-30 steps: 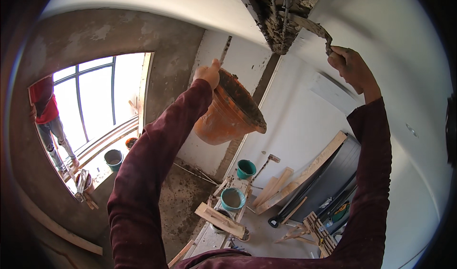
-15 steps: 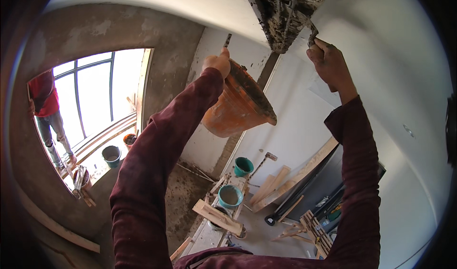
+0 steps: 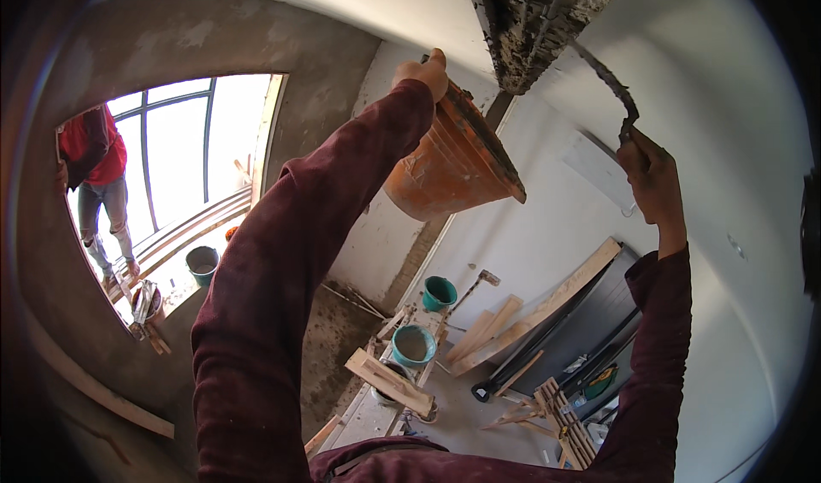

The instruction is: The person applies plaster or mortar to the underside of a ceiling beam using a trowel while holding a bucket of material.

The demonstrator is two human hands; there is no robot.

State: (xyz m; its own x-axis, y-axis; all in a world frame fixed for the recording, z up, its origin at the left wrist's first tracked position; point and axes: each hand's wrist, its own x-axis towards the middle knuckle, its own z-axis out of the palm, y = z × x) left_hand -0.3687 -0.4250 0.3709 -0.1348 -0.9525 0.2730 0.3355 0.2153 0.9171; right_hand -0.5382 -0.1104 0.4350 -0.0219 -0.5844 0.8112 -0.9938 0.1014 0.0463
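The orange bucket (image 3: 449, 171) is up in the air before you, tilted with its mouth toward your right, below and left of the rough, broken-out masonry (image 3: 547, 30) with its bare metal bars. Your left hand (image 3: 423, 75) is closed firmly over the bucket's upper rim. Your right hand (image 3: 652, 175) is wrapped tight round the handle of a mortar-caked trowel (image 3: 609, 79), its thin blade seen almost edge-on; its tip is by the masonry's right edge, and you cannot tell whether they touch.

Below you runs a plank (image 3: 363, 432). A green bucket (image 3: 440, 293) stands near its far end, and a teal bucket (image 3: 414, 346) nearer you by its right edge. A wooden board (image 3: 390, 384) lies slantwise across the plank, reaching past that edge.

To your left, a grey bucket (image 3: 203, 263) stands by the window sill's inner edge, and a person in red (image 3: 104, 154) is at the window's left side. To your right, long timber (image 3: 547, 308) leans at the white wall.
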